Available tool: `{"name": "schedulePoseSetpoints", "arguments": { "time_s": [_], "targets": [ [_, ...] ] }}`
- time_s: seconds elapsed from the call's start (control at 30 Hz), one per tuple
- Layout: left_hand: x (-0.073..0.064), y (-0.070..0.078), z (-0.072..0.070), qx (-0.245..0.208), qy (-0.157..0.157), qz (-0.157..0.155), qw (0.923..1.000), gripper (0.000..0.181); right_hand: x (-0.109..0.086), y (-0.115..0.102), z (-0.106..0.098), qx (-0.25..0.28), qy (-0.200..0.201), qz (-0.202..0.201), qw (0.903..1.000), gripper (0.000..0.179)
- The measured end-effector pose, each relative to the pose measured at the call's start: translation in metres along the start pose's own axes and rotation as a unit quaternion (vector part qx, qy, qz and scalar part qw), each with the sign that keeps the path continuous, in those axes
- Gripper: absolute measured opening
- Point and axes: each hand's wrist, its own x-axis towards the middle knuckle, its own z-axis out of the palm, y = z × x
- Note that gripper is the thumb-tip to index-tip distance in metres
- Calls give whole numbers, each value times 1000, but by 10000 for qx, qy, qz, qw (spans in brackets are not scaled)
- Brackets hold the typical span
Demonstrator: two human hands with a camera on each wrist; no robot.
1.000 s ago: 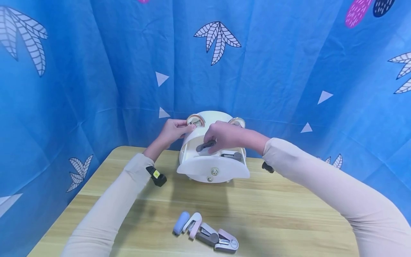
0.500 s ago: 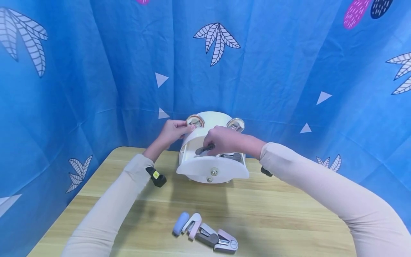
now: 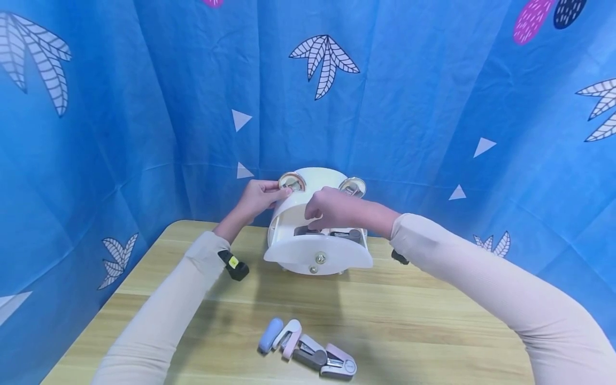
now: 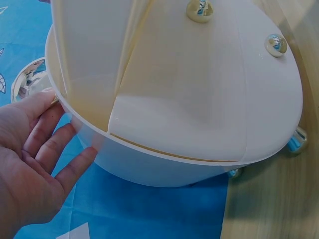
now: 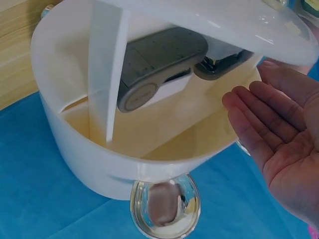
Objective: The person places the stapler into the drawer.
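Note:
A white storage box [image 3: 317,184] shaped like an alarm clock stands at the table's back, its curved drawer [image 3: 293,250] pulled out. My left hand [image 3: 256,198] pinches the box by its left bell [image 3: 292,182]; in the left wrist view the other fingers [image 4: 77,169] lie straight along its side. Over the drawer hovers my right hand [image 3: 334,208], fingers loosely bent and holding nothing in the right wrist view. Just below its fingertips a dark grey stapler [image 3: 306,230] lies in the drawer. Beside it sits another grey stapler [image 5: 159,62].
Several small staplers lie in a row at the table's front: a blue one [image 3: 271,335], a white and pink one [image 3: 289,338], a grey one [image 3: 310,352] and a white and pink one [image 3: 339,362]. A blue curtain [image 3: 409,107] hangs right behind the table.
My right hand has lowered the dark grey stapler into the drawer and let go of it. The left hand has stayed at the bell.

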Motion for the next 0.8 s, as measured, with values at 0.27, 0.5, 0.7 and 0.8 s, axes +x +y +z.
{"name": "schedulePoseSetpoints", "arguments": {
  "time_s": [0.27, 0.5, 0.7, 0.8],
  "targets": [
    [-1, -1, 1, -20, -5, 100, 9999, 42, -3, 0, -10, 79, 83, -44, 9999, 34],
    [1, -1, 1, 10, 14, 95, 10000, 41, -15, -7, -26, 259, 241, 271, 9990, 12],
    [3, -1, 0, -30, -22, 60, 10000, 41, -39, -14, -27, 602, 785, 282, 9947, 19],
    [3, 0, 0, -42, -25, 15, 10000, 41, -57, -19, -20, 902, 1062, 292, 9898, 20]
  ]
}}
